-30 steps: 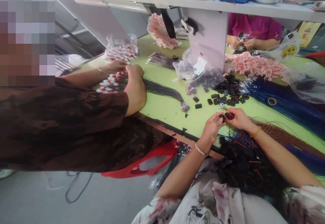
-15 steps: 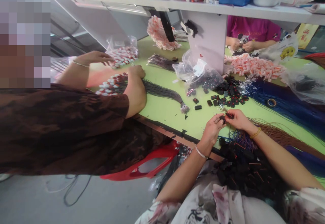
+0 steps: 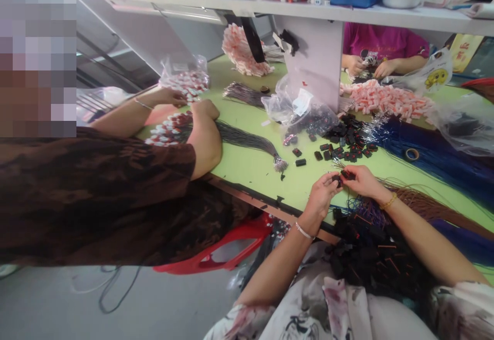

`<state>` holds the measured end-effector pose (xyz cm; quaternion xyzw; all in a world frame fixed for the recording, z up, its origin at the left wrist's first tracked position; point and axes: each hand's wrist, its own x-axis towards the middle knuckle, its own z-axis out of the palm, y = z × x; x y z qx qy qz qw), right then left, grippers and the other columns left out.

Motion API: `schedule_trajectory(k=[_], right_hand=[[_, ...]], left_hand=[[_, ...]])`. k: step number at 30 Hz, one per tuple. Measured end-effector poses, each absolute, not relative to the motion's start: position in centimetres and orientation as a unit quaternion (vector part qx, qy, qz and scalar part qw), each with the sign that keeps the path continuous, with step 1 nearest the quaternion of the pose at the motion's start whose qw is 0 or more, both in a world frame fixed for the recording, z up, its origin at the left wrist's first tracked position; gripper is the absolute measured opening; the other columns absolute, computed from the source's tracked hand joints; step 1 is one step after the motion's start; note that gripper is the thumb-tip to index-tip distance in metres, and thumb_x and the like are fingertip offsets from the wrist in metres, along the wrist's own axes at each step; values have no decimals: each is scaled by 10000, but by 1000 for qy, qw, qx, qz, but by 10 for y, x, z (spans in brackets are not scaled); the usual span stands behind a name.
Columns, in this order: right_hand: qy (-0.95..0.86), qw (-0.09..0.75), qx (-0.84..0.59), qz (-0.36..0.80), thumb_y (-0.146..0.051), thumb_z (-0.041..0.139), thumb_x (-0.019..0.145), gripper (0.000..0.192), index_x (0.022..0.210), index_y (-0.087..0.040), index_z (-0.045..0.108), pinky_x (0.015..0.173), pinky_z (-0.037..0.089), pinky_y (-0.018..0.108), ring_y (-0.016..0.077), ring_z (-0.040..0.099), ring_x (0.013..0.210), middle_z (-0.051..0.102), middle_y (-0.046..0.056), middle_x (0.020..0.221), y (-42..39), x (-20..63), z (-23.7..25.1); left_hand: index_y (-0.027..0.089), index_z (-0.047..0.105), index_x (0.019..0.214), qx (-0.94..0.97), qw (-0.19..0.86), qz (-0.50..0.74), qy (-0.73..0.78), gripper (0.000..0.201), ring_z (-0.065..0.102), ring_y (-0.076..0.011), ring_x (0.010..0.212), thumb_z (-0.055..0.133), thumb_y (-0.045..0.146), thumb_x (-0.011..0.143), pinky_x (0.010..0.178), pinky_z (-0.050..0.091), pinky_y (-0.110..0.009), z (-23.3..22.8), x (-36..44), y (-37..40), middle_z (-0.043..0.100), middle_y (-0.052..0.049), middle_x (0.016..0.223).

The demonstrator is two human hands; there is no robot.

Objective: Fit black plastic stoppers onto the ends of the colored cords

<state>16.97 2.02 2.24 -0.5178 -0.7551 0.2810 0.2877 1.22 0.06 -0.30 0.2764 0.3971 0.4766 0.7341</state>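
Crowding green table (image 3: pixel 250 167): connectors (image 3: pixel 347 139), wire bundles (image 3: pixel 247 138); shelf (image 3: pixel 270 6) above.

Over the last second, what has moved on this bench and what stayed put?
The co-worker's far hand lifted off the table toward the bag of red and white parts, then came down beside it. The left hand and right hand kept pinching the small black connector over the green table, barely shifting. The loose black connectors and the blue wire bundle stayed put.
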Motion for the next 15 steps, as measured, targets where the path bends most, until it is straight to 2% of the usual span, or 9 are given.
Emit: schedule_trajectory(k=[5, 8, 11, 15], right_hand=[[-635, 396, -552, 368, -385, 583, 793, 230, 716, -172, 545, 523, 310, 233, 105, 427, 550, 506, -23, 610, 23, 187, 44], [-573, 404, -533, 473, -400, 692, 716, 293, 859, -179, 563, 476, 274, 217, 80, 390, 480, 487, -61, 572, 21, 199, 53], [-533, 410, -490, 555, -348, 743, 678, 382, 971, -190, 556, 463, 257, 201, 58, 348, 435, 422, -106, 517, 18, 209, 56], [-506, 418, -467, 592, -299, 742, 674, 358, 962, -179, 566, 594, 409, 237, 100, 541, 573, 588, -46, 620, 17, 215, 55]], left_hand=[[156, 625, 871, 381, 674, 470, 425, 220, 571, -104, 688, 698, 245, 684, 650, 451, -235, 4, 0, -8, 636, -26, 796], [139, 610, 766, 454, 642, 441, 433, 177, 530, -93, 625, 665, 305, 740, 629, 427, -233, 7, -4, -13, 606, -15, 684], [146, 592, 773, 462, 647, 428, 429, 178, 567, -112, 687, 677, 298, 733, 657, 434, -242, 7, -3, -15, 628, -29, 739], [174, 571, 919, 415, 677, 450, 408, 244, 614, -148, 856, 689, 236, 714, 749, 457, -265, 5, -1, -16, 639, -37, 857]])
